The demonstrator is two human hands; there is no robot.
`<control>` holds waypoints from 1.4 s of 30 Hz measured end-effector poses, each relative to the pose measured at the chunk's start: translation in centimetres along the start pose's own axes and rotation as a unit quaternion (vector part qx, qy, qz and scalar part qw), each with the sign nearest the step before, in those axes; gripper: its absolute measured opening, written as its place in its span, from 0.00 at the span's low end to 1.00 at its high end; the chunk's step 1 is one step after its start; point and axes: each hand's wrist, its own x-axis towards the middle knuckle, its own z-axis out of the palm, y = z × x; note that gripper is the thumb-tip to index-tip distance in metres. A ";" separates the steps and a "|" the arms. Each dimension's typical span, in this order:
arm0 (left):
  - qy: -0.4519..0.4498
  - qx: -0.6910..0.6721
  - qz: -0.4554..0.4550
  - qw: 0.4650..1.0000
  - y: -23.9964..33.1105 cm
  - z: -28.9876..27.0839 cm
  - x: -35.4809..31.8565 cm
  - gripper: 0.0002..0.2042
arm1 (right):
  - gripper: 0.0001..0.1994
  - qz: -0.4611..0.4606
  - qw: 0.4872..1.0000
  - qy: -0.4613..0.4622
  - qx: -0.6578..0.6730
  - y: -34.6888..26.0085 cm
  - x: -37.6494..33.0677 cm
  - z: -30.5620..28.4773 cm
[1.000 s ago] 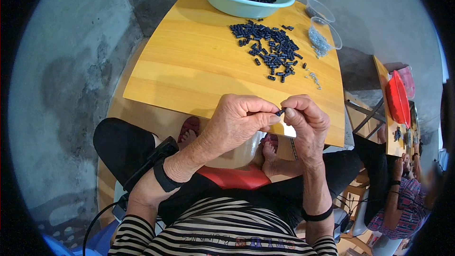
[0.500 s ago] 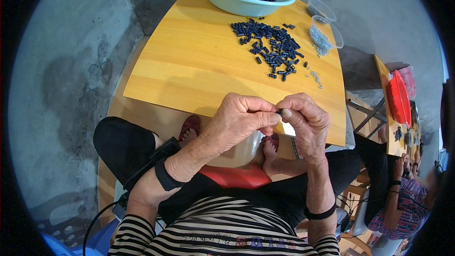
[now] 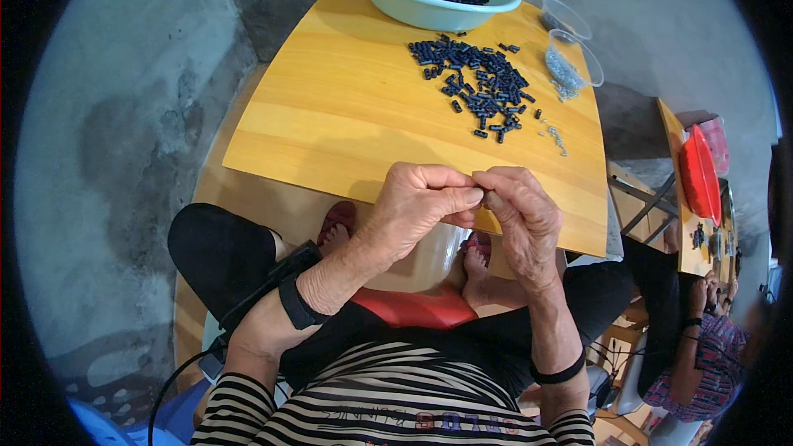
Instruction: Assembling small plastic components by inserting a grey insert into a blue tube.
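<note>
My left hand (image 3: 425, 198) and my right hand (image 3: 524, 215) meet above my lap, by the near edge of the table, both closed in a pinch. Between their fingertips only a dark sliver of a small black cylindrical piece (image 3: 481, 188) shows; the fingers cover the rest. Beyond my hands, a loose pile of similar black pieces (image 3: 487, 87) lies on the yellow wooden table (image 3: 330, 116). A few tiny clear or silvery parts (image 3: 556, 138) are scattered to the right of that pile.
At the table's far side stands a light blue basin (image 3: 438, 12) filled with black pieces. Two clear bowls (image 3: 596, 74) sit at the far right edge, one with silvery parts. A red basin (image 3: 699, 172) rests on another table, where a person (image 3: 702, 355) sits.
My fingertips have drawn closer together, and my right hand has shifted slightly left. Less of the black piece shows now. The whole view has moved a little.
</note>
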 end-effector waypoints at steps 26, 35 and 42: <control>-0.134 -0.051 -0.035 0.989 1.3 -1.6 0.6 0.13 | 0.19 0.048 0.977 0.080 0.190 0.4 -1.3 1.9; -0.114 0.055 -0.023 0.992 2.5 -1.4 0.1 0.10 | 0.19 0.063 0.970 0.079 0.222 0.6 -1.5 2.2; -0.102 0.078 -0.016 0.992 1.6 -1.0 0.3 0.08 | 0.17 0.035 0.988 0.092 0.118 0.9 -1.7 2.2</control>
